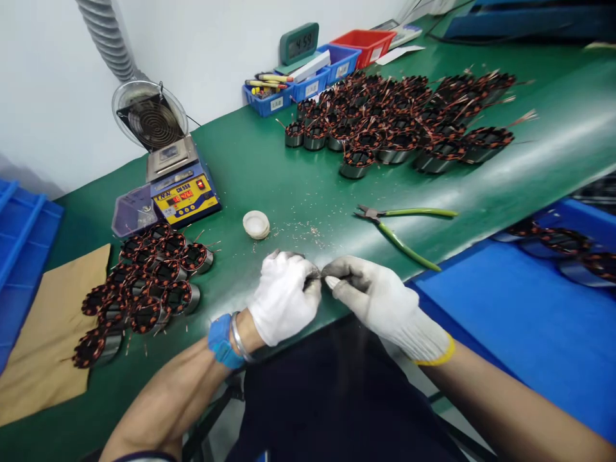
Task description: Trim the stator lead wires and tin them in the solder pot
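Both hands wear white gloves with darkened fingertips and meet near the bench's front edge. My left hand (285,296) is closed, thumb against curled fingers. My right hand (380,301), in a glove with a yellow cuff edge, pinches thumb and fingers together just beside it. Whatever sits between the fingertips is too small or hidden to name. Ahead of the hands lie small copper-coloured clippings (312,231) and a small round white dish (256,225). A pair of green-handled cutting pliers (380,215) rests spread apart to the right, touched by neither hand.
Copper-wound motor stators stand in a left cluster (149,276) and a larger back-right group (385,122). A soldering station (187,199) with a fume fan (154,122) is at back left. Blue bins (269,102), a red bin (368,42) and a clock (299,43) line the wall.
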{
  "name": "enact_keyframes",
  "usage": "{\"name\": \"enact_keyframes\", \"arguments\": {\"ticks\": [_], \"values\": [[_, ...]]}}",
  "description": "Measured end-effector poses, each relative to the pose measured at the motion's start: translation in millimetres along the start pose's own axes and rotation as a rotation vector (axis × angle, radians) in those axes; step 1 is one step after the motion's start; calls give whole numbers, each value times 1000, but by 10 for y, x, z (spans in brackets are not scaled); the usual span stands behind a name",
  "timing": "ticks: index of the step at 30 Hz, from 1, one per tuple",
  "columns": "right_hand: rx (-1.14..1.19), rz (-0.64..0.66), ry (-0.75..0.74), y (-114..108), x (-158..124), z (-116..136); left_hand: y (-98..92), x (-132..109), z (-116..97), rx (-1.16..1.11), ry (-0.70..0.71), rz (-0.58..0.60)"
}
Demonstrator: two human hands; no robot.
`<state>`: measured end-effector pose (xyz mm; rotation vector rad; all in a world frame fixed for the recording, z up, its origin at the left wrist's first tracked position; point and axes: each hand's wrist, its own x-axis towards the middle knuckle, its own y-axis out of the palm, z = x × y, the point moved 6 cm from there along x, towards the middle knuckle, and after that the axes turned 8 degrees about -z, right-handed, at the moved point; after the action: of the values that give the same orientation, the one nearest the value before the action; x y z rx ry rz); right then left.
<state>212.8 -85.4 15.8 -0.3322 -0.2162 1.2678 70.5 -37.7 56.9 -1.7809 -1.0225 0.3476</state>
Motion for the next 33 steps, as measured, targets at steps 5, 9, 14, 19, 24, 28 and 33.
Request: {"name": "enact_keyframes", "arguments": {"ticks": [5,9,14,19,24,28,33], "values": [[-1,-66,-99,19,-28,-18,9,40,13,29,-41,77],[-123,-76,-183,-2,-41,13,10,57,28,21,-58,111],[-130,-102,-167,-49,-63,-2,13,65,19,7,-41,132],[-187,-43,-207,-30,-92,-16,8,71,20,11,-33,116],[-193,-102,-524,-109,-46,111,26,62,42,7,-4,140],[-275,-62,-749,-96,-49,168,22,52,51,0,5,117],[-259,-66,-599,-91,-98,7,34,53,55,-18,-3,119]]}}
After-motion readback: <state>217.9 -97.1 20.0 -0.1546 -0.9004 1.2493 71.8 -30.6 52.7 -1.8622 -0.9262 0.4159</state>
